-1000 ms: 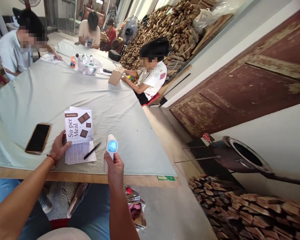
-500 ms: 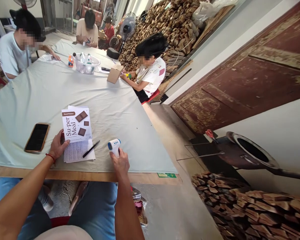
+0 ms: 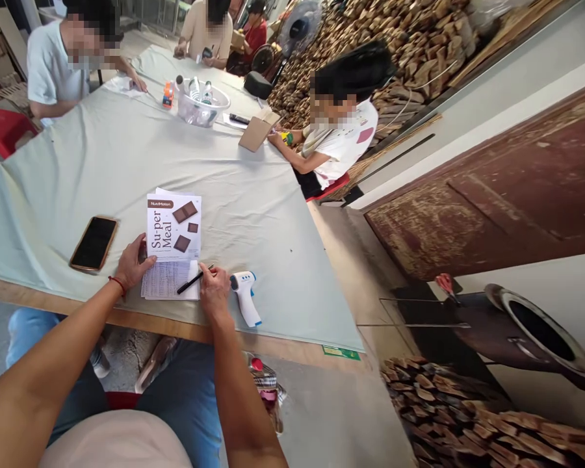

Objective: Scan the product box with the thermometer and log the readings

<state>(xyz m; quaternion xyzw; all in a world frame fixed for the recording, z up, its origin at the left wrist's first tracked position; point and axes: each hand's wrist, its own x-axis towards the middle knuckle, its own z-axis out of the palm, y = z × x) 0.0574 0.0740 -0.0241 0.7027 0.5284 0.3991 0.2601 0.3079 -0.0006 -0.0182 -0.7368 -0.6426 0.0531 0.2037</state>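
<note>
My left hand [image 3: 132,263] holds the lower left edge of a white printed "Su-per Meal" booklet [image 3: 175,227], thumb over its front. Beneath the booklet lie sheets of paper [image 3: 163,283] with a printed table. Across their right side slants a black pen [image 3: 189,283]. The fingers of my right hand [image 3: 215,289] are closed around the pen's upper end. Just right of that hand, a white and blue infrared thermometer [image 3: 246,298] lies on the cloth, apart from my fingers.
A smartphone [image 3: 94,243] lies to the left on the cloth-covered table [image 3: 253,214]. Farther back are a clear basket [image 3: 202,112] of bottles, an orange tape dispenser [image 3: 168,95] and a cardboard box [image 3: 256,133]. Several people sit around the table. Stacked firewood [image 3: 448,396] stands at right.
My right hand has let go of the thermometer, which now lies on the table, and has moved left onto the pen. My left hand stays on the booklet. The camera view has shifted.
</note>
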